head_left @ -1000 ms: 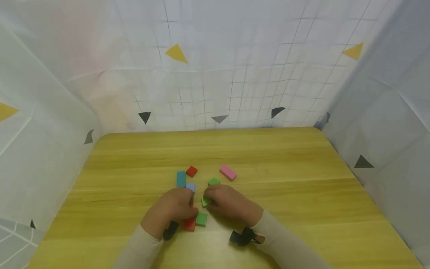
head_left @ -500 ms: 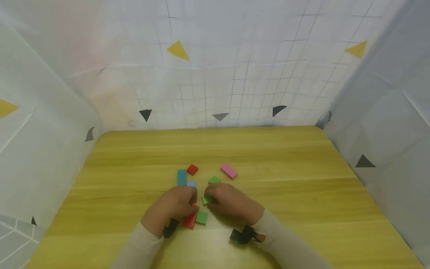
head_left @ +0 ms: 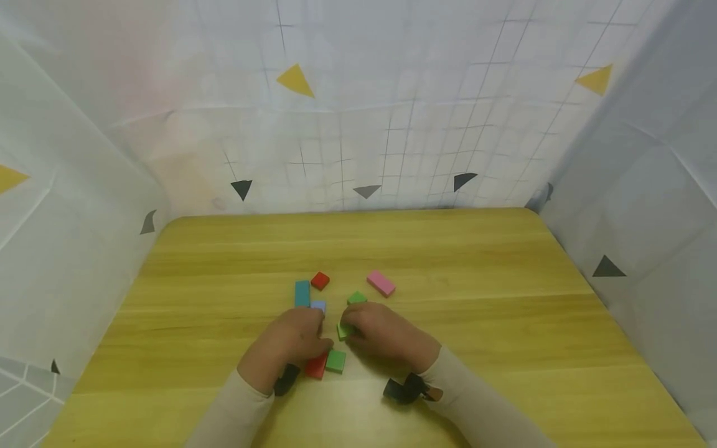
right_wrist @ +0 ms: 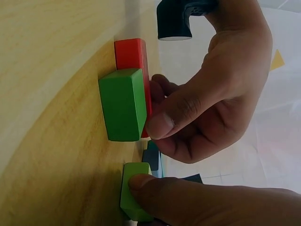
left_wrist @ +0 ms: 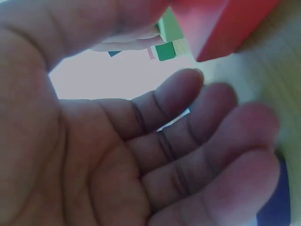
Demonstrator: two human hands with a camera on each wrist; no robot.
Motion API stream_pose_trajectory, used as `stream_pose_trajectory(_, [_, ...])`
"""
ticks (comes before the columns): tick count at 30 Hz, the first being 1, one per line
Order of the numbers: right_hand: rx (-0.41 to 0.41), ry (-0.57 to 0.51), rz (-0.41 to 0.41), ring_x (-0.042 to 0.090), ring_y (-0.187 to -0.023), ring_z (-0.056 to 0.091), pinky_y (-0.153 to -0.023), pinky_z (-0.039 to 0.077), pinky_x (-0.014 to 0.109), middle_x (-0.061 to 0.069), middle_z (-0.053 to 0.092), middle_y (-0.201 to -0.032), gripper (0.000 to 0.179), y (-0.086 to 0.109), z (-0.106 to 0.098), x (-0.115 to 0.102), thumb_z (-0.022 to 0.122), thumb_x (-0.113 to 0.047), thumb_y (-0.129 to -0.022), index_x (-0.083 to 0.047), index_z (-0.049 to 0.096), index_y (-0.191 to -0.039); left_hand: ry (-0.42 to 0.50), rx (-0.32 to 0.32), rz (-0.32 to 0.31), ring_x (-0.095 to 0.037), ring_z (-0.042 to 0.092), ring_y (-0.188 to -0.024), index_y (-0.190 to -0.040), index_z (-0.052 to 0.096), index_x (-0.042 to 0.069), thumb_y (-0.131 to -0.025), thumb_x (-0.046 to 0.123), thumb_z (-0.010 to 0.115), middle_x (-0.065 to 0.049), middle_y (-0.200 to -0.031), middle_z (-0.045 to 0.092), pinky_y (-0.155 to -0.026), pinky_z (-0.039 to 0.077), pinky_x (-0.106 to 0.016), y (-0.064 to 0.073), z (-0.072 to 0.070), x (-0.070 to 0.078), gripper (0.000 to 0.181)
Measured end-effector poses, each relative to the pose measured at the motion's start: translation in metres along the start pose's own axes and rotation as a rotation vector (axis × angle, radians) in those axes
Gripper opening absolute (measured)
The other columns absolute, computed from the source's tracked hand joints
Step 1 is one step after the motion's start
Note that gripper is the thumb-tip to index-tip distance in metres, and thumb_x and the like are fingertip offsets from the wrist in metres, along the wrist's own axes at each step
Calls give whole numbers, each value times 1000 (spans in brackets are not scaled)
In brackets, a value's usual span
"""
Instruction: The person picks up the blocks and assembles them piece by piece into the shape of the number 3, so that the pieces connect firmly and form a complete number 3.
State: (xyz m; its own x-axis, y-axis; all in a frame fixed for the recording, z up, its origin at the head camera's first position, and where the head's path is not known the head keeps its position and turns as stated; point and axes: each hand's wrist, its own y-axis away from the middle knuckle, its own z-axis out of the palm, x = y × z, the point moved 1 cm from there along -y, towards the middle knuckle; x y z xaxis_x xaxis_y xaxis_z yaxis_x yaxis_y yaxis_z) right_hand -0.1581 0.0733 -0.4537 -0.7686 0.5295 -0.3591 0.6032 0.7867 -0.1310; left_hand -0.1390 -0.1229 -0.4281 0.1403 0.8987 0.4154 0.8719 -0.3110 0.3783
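Your right hand (head_left: 386, 336) is pinching the light-green block (right_wrist: 128, 197), your relaxed left hand (head_left: 292, 336) touching the red block (head_left: 316, 367) pointing lengthwise away from you.

- tabletop (head_left: 459, 261): wood-grained, smooth, with a soft sheen;
- red block (right_wrist: 129, 54) and green block (right_wrist: 121, 107): smooth, painted-looking, low-gloss faces;
- backdrop sheet (head_left: 358, 140): creased, matt; cloth or plastic, I cannot tell which;
- sleeves (head_left: 482, 404): soft, matt cloth;
- wrist camera (right_wrist: 173, 22): smooth, plastic-looking
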Motion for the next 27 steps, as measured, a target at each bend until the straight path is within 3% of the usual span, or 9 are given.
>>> stream_pose_trajectory(5, [-5,11,-5,7,-92,60,-85,52,24,-5,66,-101,12,-1,-1,-1,69,-10,-87,-14,70,-99,10,1,-24,-17,49,-55,-72,55,10,-84,34,73,0,-64,52,-50,40,-31,1,0,0,33])
stream_pose_trajectory(12, [-15,2,10,6,-92,59,-85,52,24,-5,66,-101,12,-2,-2,0,69,-10,-88,-13,70,-100,11,-10,2,-16,51,-54,-65,57,11,-84,27,72,1,-60,53,-50,41,-30,-2,0,-3,29])
stream_pose_trajectory(27, [3,-12,26,6,-91,58,-85,52,24,-6,66,-100,14,-2,-2,1,70,-10,-88,-14,72,-100,22,85,65,-16,49,-57,-72,53,13,-81,17,75,1,-65,54,-51,40,-30,-2,-4,-3,24])
